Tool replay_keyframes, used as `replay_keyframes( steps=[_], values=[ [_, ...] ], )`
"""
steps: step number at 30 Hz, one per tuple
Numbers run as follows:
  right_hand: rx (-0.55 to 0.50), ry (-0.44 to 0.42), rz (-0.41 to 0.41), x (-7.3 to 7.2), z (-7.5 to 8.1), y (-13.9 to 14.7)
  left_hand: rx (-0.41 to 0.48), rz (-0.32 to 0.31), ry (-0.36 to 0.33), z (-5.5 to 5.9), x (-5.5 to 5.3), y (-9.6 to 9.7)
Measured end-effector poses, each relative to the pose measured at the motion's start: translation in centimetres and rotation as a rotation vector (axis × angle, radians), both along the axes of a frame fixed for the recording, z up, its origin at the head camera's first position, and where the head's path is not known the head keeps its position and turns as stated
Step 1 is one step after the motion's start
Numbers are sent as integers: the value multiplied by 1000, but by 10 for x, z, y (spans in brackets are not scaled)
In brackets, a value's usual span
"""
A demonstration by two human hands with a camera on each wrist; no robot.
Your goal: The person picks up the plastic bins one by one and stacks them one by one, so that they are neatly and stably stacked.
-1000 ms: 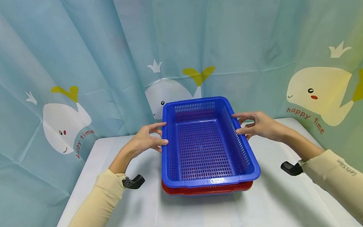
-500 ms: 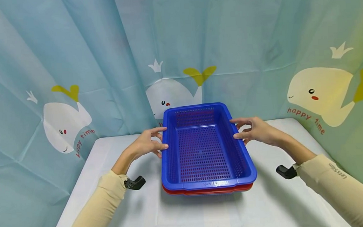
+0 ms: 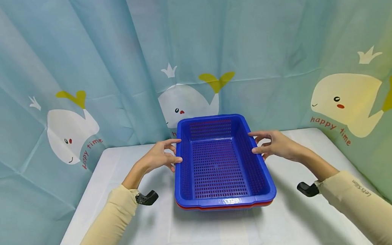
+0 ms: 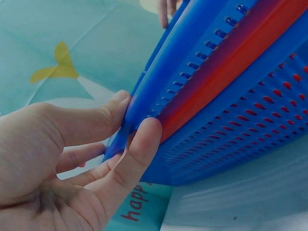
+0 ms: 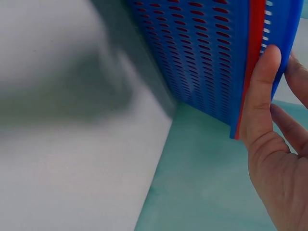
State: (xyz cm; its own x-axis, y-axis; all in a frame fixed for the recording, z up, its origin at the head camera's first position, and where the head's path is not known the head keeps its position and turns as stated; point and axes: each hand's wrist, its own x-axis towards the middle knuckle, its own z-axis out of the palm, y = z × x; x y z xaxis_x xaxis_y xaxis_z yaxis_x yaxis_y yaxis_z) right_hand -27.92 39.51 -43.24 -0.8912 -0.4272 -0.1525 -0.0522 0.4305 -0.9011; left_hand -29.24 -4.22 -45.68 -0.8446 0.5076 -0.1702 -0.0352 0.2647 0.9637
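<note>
A blue perforated plastic basket (image 3: 216, 166) sits nested in a red basket, whose rim (image 3: 222, 207) peeks out along the front. Under the red rim is another blue basket, its slotted wall (image 4: 250, 115) plain in the left wrist view. My left hand (image 3: 159, 155) grips the left rim of the top blue basket, thumb on the rim and a finger beneath it. On the opposite side my right hand (image 3: 276, 145) pinches the right rim the same way. In the right wrist view the red basket (image 5: 254, 53) shows as a narrow strip between the two blue ones.
The stack stands on a table with a white cloth (image 3: 139, 232). Behind it hangs a light blue curtain (image 3: 262, 49) printed with whales. Black wrist-worn camera mounts (image 3: 147, 198) stick out from both sleeves.
Both hands have lowered the top blue basket deeper into the red one. Less of the red rim shows at the front, and the right hand has shifted slightly left and down.
</note>
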Motion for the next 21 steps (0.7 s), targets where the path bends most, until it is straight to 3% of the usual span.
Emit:
replay_keyframes(
  steps=[21],
  values=[
    [15,-2,17,2,1,1,-22,-6,-10,5,1,1]
  ],
)
